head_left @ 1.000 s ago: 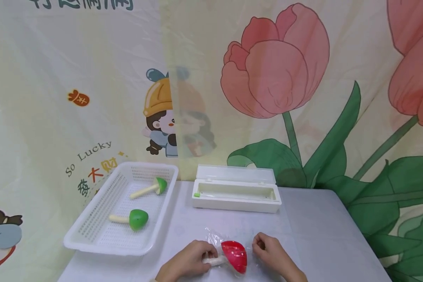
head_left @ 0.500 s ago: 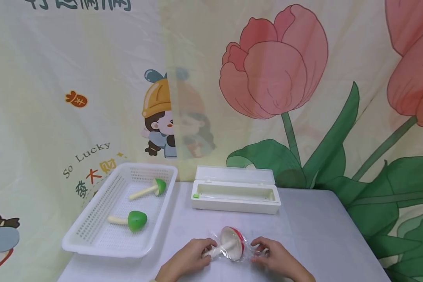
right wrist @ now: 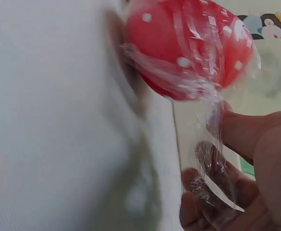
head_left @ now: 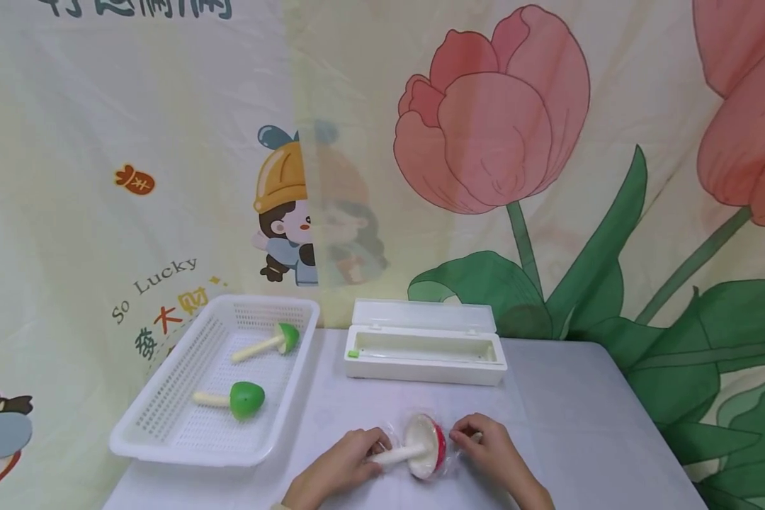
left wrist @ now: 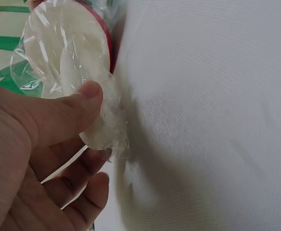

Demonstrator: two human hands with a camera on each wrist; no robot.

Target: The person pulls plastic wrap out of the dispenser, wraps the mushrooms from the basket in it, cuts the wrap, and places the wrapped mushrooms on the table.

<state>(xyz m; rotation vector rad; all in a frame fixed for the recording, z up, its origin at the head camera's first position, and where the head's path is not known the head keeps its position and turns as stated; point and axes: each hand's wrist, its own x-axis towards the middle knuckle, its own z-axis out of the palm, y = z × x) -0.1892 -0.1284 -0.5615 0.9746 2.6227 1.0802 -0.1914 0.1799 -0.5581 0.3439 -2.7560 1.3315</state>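
A toy mushroom [head_left: 423,448] with a white stem and a red, white-dotted cap lies sideways between my hands, loosely covered in clear plastic wrap [right wrist: 210,91]. My left hand [head_left: 352,457] pinches the stem's end through the film, thumb on top, as the left wrist view shows. On the cap side, my right hand [head_left: 494,453] holds the gathered tail of the wrap between thumb and fingers. The cap's white underside faces toward the stem and left hand. In the right wrist view the red dome [right wrist: 179,43] shows creased film drawn together over it.
To the left stands a white perforated basket [head_left: 280,411] holding two green-capped toy mushrooms, one [head_left: 247,400] nearer than the other [head_left: 287,338]. Behind my hands sits a white cling film dispenser [head_left: 423,372], lid raised, with a green slider [head_left: 353,353]. A printed curtain hangs behind the table.
The mushroom has turned so its white underside shows instead of the red dome. My right hand has come to the film at the cap end; my left hand has kept the stem.
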